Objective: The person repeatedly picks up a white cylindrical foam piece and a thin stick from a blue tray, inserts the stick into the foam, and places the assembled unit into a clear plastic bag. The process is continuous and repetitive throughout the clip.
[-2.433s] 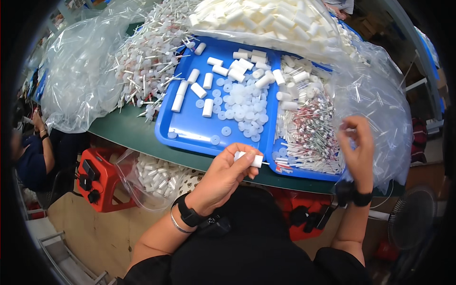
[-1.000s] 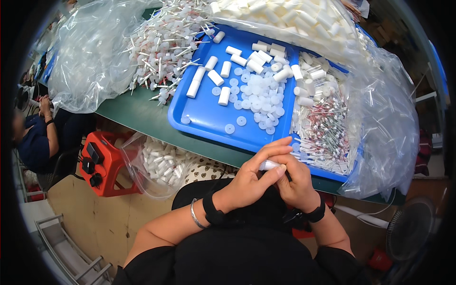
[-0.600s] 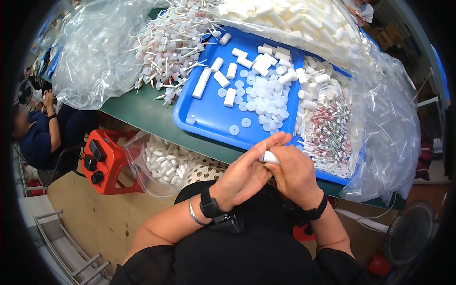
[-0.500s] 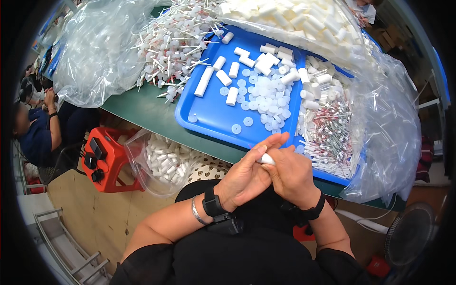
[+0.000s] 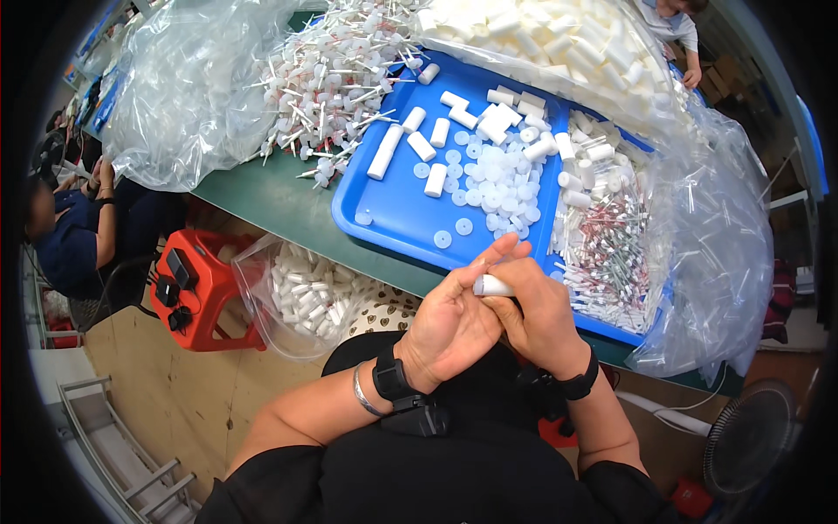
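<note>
**White plastic tube, pinched in both hands**

White plastic tube (image 5: 491,286) — light, stiff and smooth, I judge, best gripped round its barrel. My left hand (image 5: 454,323) and right hand (image 5: 539,316) pinch it between closed fingers (image 5: 504,253), just in front of the blue tray (image 5: 397,210) — above the green table (image 5: 279,205).

Both hands meet just below a blue tray (image 5: 393,223): the left hand (image 5: 449,327) and right hand (image 5: 541,314) pinch a small white tube (image 5: 491,286) between their fingers (image 5: 506,253). White caps (image 5: 497,179) fill the tray on the green worktop (image 5: 271,205).
</note>
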The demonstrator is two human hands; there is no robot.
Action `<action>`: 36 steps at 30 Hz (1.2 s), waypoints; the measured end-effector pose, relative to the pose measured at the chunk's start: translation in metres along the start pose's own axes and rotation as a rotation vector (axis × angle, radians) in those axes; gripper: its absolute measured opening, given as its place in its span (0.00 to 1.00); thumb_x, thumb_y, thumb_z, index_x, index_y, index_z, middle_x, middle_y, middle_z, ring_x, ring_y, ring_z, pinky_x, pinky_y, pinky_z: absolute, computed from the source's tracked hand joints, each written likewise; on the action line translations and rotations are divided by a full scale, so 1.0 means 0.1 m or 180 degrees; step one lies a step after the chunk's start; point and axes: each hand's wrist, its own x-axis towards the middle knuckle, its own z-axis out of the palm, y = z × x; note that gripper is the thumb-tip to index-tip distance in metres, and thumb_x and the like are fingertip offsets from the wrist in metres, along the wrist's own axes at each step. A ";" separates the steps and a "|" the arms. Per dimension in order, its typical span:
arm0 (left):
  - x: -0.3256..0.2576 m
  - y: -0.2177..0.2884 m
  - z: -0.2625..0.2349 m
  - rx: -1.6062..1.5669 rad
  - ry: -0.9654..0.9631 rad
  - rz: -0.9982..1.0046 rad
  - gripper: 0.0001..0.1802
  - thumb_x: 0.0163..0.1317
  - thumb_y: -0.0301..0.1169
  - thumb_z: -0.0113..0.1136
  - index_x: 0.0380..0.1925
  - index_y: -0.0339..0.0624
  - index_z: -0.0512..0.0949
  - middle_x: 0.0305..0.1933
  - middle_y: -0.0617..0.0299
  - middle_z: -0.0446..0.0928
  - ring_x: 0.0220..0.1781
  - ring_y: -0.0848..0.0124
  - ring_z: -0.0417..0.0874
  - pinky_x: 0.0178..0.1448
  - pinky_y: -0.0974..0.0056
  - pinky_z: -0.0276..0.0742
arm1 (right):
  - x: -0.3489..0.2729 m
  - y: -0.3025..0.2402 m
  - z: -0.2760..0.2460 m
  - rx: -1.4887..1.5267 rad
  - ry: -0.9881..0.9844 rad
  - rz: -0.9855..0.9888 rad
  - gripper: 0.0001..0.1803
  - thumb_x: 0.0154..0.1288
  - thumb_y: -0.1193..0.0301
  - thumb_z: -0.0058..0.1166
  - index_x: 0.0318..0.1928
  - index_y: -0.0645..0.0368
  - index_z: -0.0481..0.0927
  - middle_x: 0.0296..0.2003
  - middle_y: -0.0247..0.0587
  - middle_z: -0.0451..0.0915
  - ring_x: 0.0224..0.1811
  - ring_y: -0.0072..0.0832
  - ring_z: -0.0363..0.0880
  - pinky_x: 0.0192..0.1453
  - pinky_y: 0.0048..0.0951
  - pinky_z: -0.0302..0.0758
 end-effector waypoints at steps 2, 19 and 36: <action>-0.01 0.01 0.00 -0.0067 -0.0030 -0.0023 0.28 0.76 0.35 0.41 0.75 0.46 0.58 0.79 0.55 0.57 0.81 0.55 0.57 0.82 0.48 0.54 | -0.01 -0.03 -0.02 0.0120 -0.0004 0.0170 0.16 0.60 0.74 0.65 0.48 0.57 0.79 0.36 0.45 0.81 0.32 0.44 0.82 0.34 0.38 0.77; 0.00 0.06 -0.02 0.0890 -0.0071 0.0010 0.33 0.79 0.53 0.36 0.76 0.50 0.55 0.81 0.54 0.53 0.81 0.53 0.55 0.82 0.47 0.54 | 0.06 -0.11 0.04 -0.0258 0.0112 0.0119 0.14 0.65 0.73 0.63 0.49 0.62 0.76 0.35 0.48 0.80 0.29 0.46 0.82 0.30 0.42 0.78; -0.01 -0.03 -0.07 0.1718 -0.0093 0.0422 0.40 0.78 0.59 0.27 0.79 0.46 0.45 0.80 0.51 0.52 0.78 0.52 0.61 0.79 0.47 0.61 | -0.05 -0.29 0.19 0.0229 0.0008 0.0919 0.14 0.74 0.72 0.54 0.54 0.64 0.70 0.40 0.59 0.83 0.37 0.54 0.85 0.36 0.44 0.79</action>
